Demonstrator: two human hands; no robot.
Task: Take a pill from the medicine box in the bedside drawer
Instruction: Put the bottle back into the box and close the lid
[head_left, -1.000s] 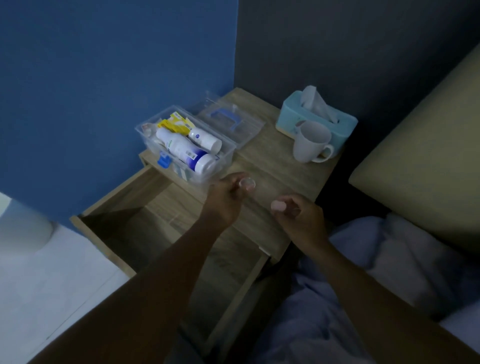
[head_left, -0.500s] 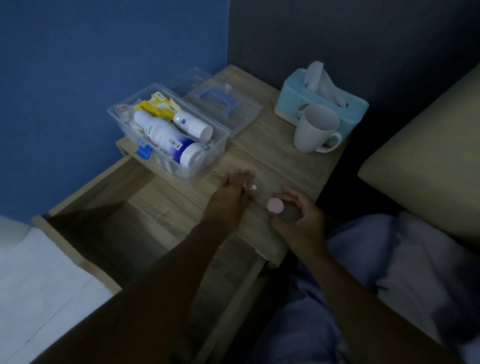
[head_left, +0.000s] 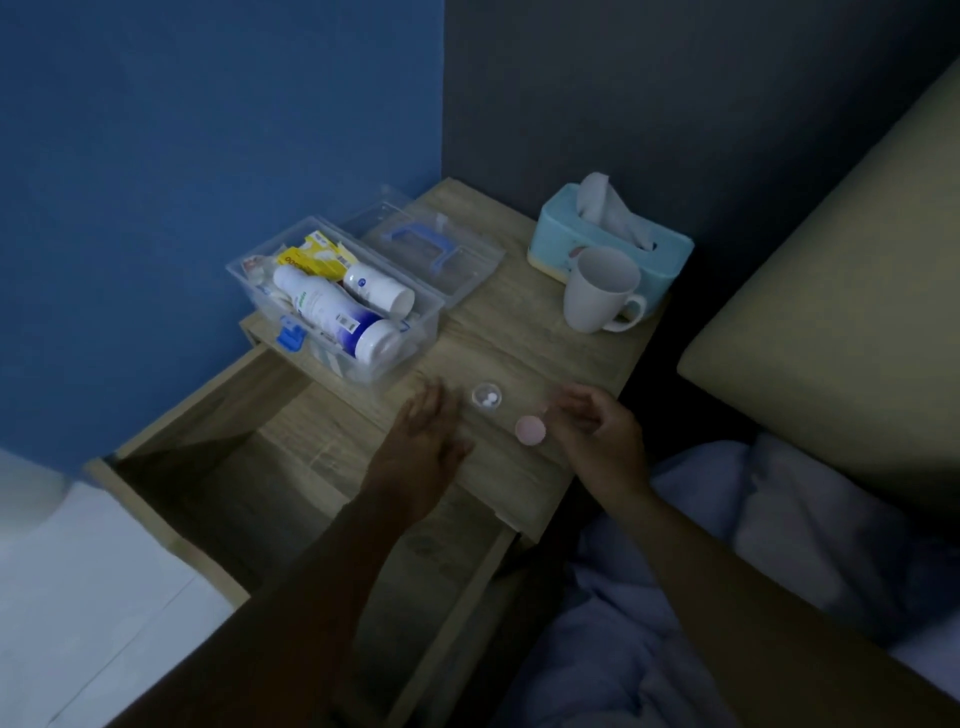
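A small clear pill jar (head_left: 487, 397) with two white pills inside stands open on the bedside table (head_left: 524, 343). Its pink lid (head_left: 530, 430) lies flat on the wood just to the right. My left hand (head_left: 423, 441) rests beside the jar on its left, fingers spread, holding nothing. My right hand (head_left: 597, 426) hovers right of the lid, fingers loosely curled and apart from it. The clear medicine box (head_left: 415, 332) stands open at the table's back left, holding bottles and packets. The drawer (head_left: 270, 467) below is pulled out.
The box's clear lid with a blue handle (head_left: 431, 249) lies behind the box. A white mug (head_left: 600, 296) and a teal tissue box (head_left: 613, 244) stand at the back right. A bed with a pale blanket (head_left: 727, 545) is on the right.
My left hand set the jar down on the table and let go. My right hand laid the pink lid beside it and released it. The view shifted slightly.
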